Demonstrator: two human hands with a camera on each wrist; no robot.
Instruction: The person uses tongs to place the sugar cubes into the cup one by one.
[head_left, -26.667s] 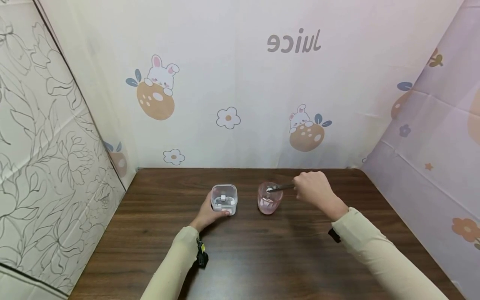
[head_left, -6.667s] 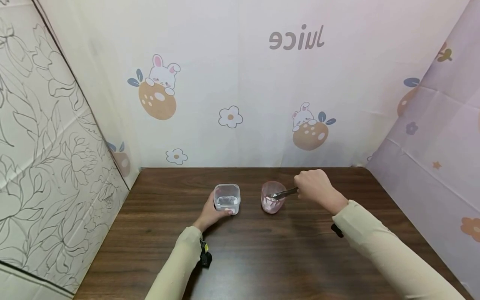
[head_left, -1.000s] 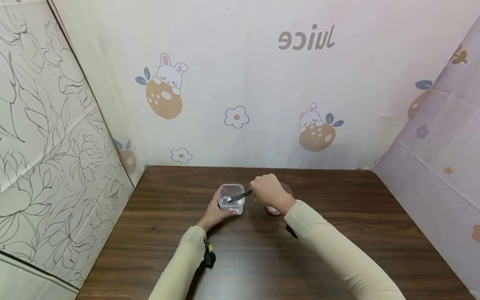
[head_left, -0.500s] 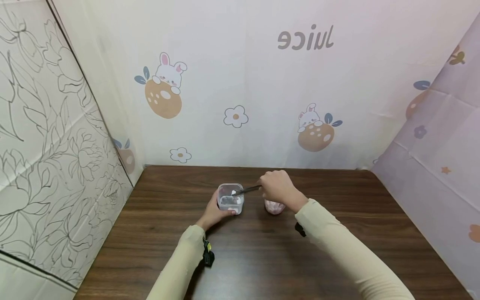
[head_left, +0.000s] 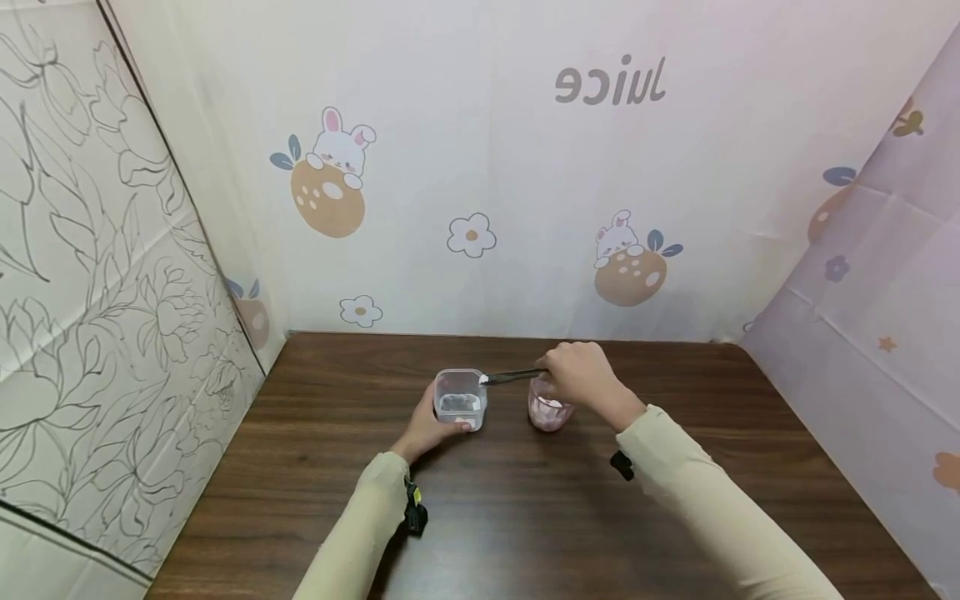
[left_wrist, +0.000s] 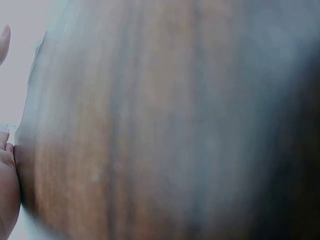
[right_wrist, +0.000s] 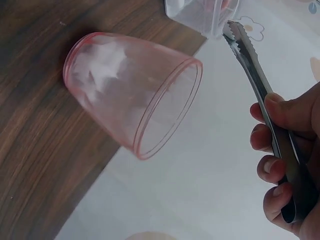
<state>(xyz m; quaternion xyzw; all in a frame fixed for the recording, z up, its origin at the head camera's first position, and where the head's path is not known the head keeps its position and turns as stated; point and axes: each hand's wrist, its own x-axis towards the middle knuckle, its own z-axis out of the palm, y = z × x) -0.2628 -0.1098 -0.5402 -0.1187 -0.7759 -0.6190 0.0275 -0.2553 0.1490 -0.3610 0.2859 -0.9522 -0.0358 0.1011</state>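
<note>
My left hand [head_left: 423, 427] grips a clear square plastic container [head_left: 450, 383] on the table. One small white piece [head_left: 476, 406] appears low inside it. My right hand [head_left: 585, 372] holds metal tongs [head_left: 513, 377], whose tips pinch a small white cube [head_left: 483, 379] at the container's right rim. Beneath the right hand stands a clear pink cup [head_left: 547, 421], partly covered by the hand. Whitish pieces [right_wrist: 102, 65] show through its wall in the right wrist view. There the thumb and curled fingers [right_wrist: 272, 167] wrap the tongs. The left wrist view catches only the left hand's edge.
The dark wooden table [head_left: 510, 517] reaches back to a printed cloth wall [head_left: 480, 167]. A line-drawn floral curtain [head_left: 112, 317] borders the left side, and another printed cloth [head_left: 870, 350] borders the right.
Over the last second the tongs rose out of the container with a white cube and moved right, uncovering the cup. Compared with 26.7 seconds ago, the container holds fewer white pieces and the cup more.
</note>
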